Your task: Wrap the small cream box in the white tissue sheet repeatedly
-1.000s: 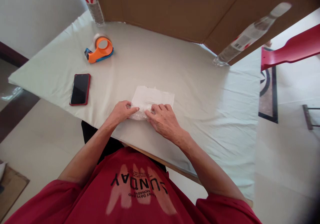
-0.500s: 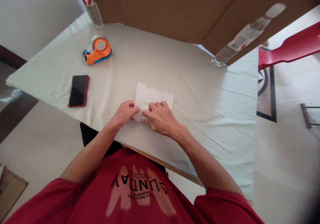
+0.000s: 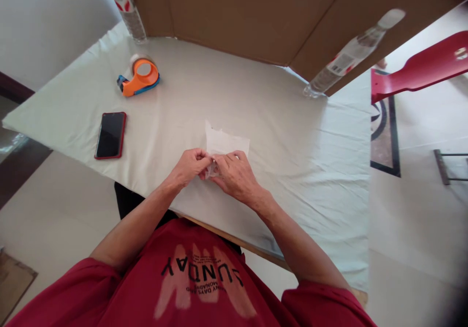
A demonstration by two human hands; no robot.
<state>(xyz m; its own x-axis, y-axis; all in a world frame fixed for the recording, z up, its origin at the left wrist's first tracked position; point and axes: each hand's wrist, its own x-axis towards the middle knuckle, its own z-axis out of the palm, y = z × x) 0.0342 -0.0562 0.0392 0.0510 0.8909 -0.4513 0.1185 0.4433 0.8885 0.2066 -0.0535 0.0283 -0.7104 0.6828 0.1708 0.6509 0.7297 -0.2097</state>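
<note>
A thin white sheet of paper (image 3: 228,142), uneven along its edges, lies near the table's front edge. Its near left corner is crumpled between my two hands. My left hand (image 3: 193,166) pinches that corner with thumb and forefinger. From the other side, my right hand (image 3: 234,173) presses and grips the gathered part, its fingers bent. The fingertips of both hands almost meet. What lies under the fingers or inside the folded part is hidden.
On the left are a black phone (image 3: 110,135) with a red case and an orange-and-blue tape dispenser (image 3: 141,77). Plastic bottles stand at the back left (image 3: 127,12) and right (image 3: 341,63), before a brown cardboard panel (image 3: 234,17). A red chair (image 3: 420,68) is beyond the right edge.
My hands have drawn closer together. The paper's near left side has been folded and gathered between the fingers, so less of the sheet lies flat. The view has shifted slightly.
</note>
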